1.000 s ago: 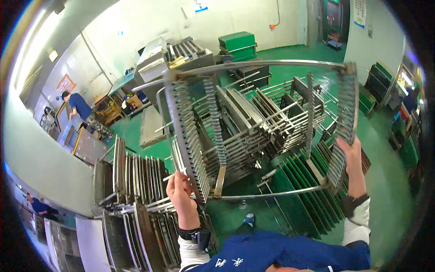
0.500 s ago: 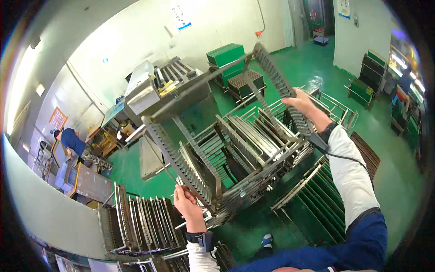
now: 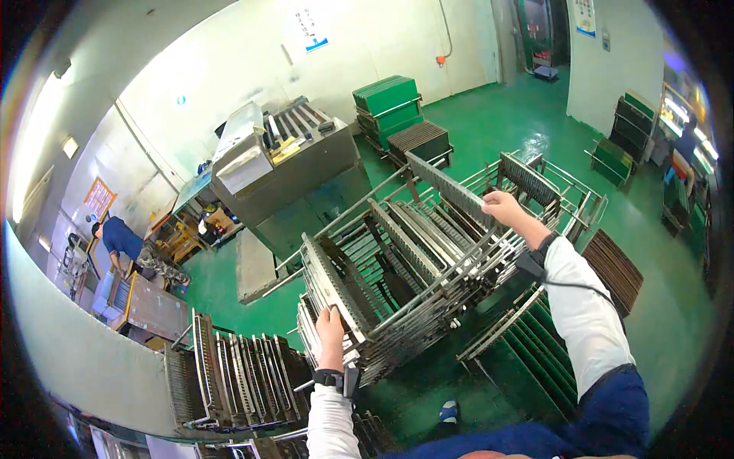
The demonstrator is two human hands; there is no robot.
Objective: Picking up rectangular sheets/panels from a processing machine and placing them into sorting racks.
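Note:
A metal rack with slotted, comb-like side bars lies on top of a stack of similar racks [image 3: 413,321] in front of me. Its left slotted bar [image 3: 327,279] has my left hand [image 3: 330,336] closed on its near end. At the other side my right hand [image 3: 506,210] grips the right slotted bar [image 3: 447,187] near its close end, fingers partly hidden behind the bar. Thin rods join the two bars, and more slotted bars [image 3: 405,237] show inside and below the frame.
More slotted racks [image 3: 237,375] stand at the lower left. Green boards in a rack [image 3: 535,348] are at the lower right. A metal cabinet [image 3: 298,183] stands beyond the stack, with green boards [image 3: 388,99] behind it. A person [image 3: 126,241] bends over a bench at far left.
Both hands have lowered the rack from a raised, tilted position down onto the stack. The right hand has come down slightly, and the left hand has shifted a little right.

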